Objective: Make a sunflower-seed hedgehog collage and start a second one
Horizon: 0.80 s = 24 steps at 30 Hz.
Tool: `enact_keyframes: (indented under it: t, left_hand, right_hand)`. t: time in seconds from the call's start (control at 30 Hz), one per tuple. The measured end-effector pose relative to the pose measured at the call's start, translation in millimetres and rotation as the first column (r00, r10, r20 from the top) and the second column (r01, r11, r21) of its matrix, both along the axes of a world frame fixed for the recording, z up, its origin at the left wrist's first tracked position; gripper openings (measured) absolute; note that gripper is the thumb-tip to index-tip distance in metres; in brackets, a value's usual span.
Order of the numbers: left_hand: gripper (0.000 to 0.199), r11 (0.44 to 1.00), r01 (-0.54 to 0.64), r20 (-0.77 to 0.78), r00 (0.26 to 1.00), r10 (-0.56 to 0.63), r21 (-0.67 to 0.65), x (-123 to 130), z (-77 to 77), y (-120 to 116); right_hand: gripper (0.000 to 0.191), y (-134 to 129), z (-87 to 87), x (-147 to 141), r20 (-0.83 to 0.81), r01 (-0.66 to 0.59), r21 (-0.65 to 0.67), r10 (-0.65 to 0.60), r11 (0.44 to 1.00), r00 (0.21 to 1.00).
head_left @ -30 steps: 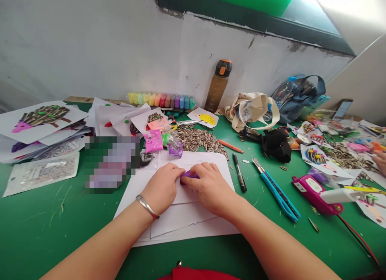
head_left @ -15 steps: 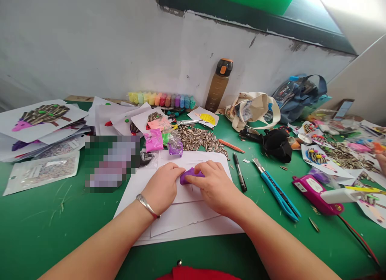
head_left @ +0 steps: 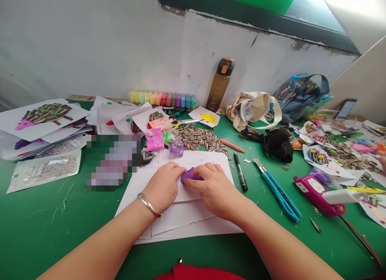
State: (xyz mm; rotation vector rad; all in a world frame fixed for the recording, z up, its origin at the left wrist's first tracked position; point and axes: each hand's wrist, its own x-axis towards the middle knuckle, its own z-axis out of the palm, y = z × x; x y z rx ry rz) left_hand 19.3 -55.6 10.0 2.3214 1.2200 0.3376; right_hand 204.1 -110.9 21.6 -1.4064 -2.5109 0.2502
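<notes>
A lump of purple modelling clay [head_left: 191, 174] lies on stacked white paper [head_left: 177, 219] in front of me. My right hand [head_left: 215, 187] has its thumb and bent fingers pressed on the clay from the right. From the left, my left hand [head_left: 164, 185] steadies the clay's edge with the thumb; its other fingers are curled and partly hidden. Just beyond the paper are a small purple clay packet [head_left: 176, 148], a pink clay packet [head_left: 155, 139] and a heap of striped sunflower seeds [head_left: 199, 137].
To the right lie a black pen [head_left: 240, 171], a blue utility knife [head_left: 279, 191], an orange pencil [head_left: 232, 145] and a magenta glue gun [head_left: 318, 193]. Seed-covered hedgehog pictures [head_left: 45, 115] are piled at left. A bottle [head_left: 220, 85] and a cream bag [head_left: 253, 111] stand by the wall.
The right thumb and fingers have shifted slightly on the purple clay, pressing it a little differently. My left hand stays at its edge. The whole view has drifted slightly.
</notes>
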Motion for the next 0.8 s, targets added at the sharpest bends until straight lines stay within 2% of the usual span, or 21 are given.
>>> enact_keyframes:
  t: [0.27,0.47,0.8]
  left_hand:
    - [0.046,1.0,-0.001,0.002,1.0,0.001,0.006,0,-1.6,0]
    - [0.043,1.0,-0.007,0.003,1.0,0.007,0.021,0,-2.8,0]
    - [0.041,0.998,0.012,-0.001,1.0,-0.012,0.06,-1,-6.7,0]
  right_hand:
    - [0.036,0,-2.2,-2,0.014,-0.032,-0.039,0.033,0.999,0.999]
    - [0.053,1,7.5,13,-0.06,0.039,-0.03,-0.041,0.999,0.997]
    - [0.041,-1,1.7,8,0.021,0.007,-0.084,-0.005,0.996,1.0]
